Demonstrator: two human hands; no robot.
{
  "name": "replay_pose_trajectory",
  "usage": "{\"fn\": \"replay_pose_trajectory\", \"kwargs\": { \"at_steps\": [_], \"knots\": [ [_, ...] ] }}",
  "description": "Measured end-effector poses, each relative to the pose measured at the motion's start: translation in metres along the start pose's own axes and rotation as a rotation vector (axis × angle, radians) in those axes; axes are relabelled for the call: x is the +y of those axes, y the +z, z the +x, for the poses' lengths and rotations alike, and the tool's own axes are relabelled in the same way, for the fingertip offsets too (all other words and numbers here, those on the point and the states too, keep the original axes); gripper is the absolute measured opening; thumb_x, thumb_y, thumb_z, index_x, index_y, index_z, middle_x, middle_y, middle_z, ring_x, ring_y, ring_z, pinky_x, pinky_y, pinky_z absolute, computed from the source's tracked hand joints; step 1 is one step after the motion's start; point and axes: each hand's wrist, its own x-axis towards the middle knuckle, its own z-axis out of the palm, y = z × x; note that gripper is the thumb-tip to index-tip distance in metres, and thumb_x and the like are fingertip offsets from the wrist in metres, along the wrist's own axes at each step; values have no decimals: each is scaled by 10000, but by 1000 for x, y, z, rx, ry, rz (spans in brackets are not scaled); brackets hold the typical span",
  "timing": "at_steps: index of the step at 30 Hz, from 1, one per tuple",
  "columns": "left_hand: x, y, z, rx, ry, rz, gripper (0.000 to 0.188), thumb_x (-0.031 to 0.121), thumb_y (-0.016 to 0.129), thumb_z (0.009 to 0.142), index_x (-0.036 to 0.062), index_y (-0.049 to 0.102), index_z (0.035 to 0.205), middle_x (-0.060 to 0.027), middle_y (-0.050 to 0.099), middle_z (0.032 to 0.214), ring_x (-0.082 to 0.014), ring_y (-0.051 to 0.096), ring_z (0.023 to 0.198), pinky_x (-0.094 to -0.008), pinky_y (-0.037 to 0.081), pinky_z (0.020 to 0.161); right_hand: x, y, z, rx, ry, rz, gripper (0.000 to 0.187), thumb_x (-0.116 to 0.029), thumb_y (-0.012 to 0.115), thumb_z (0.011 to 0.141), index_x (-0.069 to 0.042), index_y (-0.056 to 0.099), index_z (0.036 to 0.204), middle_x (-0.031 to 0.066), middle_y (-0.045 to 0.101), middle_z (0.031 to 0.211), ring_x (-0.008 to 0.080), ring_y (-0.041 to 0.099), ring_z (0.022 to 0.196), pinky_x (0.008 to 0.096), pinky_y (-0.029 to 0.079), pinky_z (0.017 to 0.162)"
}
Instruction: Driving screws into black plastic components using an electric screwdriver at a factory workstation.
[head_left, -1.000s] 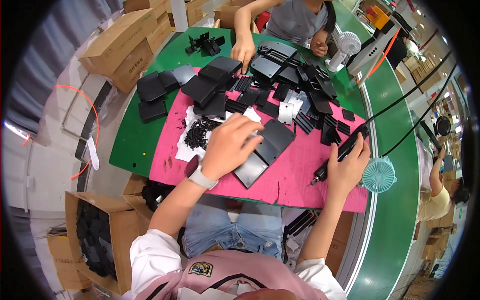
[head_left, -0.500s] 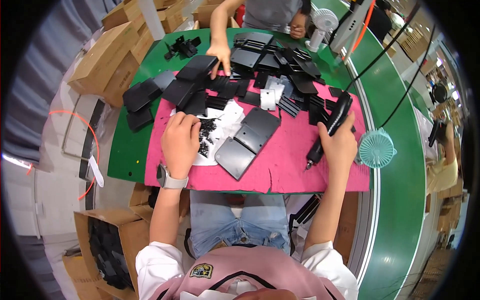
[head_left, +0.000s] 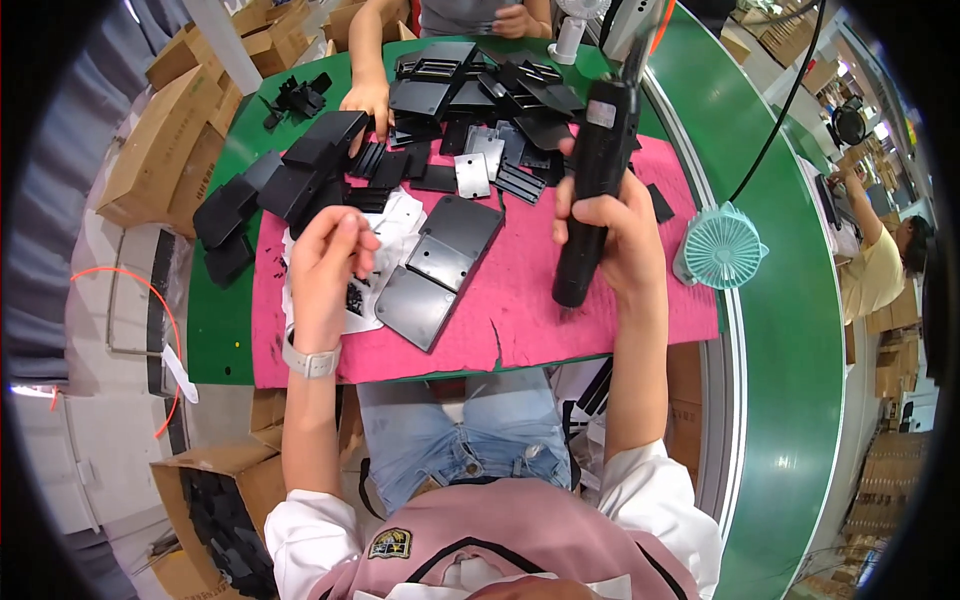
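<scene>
Right hand (head_left: 612,235) fisted around black electric screwdriver (head_left: 592,190), upright right of black plate (head_left: 438,268); left hand (head_left: 325,262) pinched, contents unclear.

1. One black electric screwdriver (head_left: 592,190) is seen.
2. One pink mat (head_left: 560,310) is laid out.
3. Two small fans are counted: one teal (head_left: 718,248), one white (head_left: 578,18).
4. One wristwatch (head_left: 310,362) is worn.

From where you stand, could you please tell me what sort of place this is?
Probably a factory assembly line: a long green conveyor belt, stacked black plastic plates on a pink mat, and a black electric screwdriver in the right hand.
</scene>
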Motion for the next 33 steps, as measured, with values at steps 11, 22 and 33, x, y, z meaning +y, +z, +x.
{"fn": "replay_pose_trajectory", "kwargs": {
  "at_steps": [11, 22, 33],
  "knots": [
    [-15, 32, -2, -196, 35, -202, 143, 85, 603, 898, -31, 625, 978, -89, 652, 796, -76, 553, 624, -194, 454, 586, -20, 69, 31, -554, -563, 232, 607, -434, 557, 886, -16, 369, 1283, 5, 463, 626, 129, 472, 462, 302, 445, 564],
    [-9, 31, -5, -229, -2, -126, 139, 85, 611, 889, -34, 635, 957, -90, 652, 783, -85, 551, 621, -208, 453, 596, 2, 52, 32, -546, -582, 575, 457, -454, 580, 857, -97, 424, 1096, 21, 477, 594, 144, 466, 446, 333, 434, 562],
    [-9, 22, -9, -262, -85, -186, 143, 38, 644, 851, -35, 632, 973, -105, 661, 789, -78, 578, 610, -196, 466, 563, 7, 61, 28, -622, -684, 401, 423, -475, 564, 861, -131, 441, 1075, -38, 477, 592, 103, 475, 431, 290, 440, 551]
  ]
}}
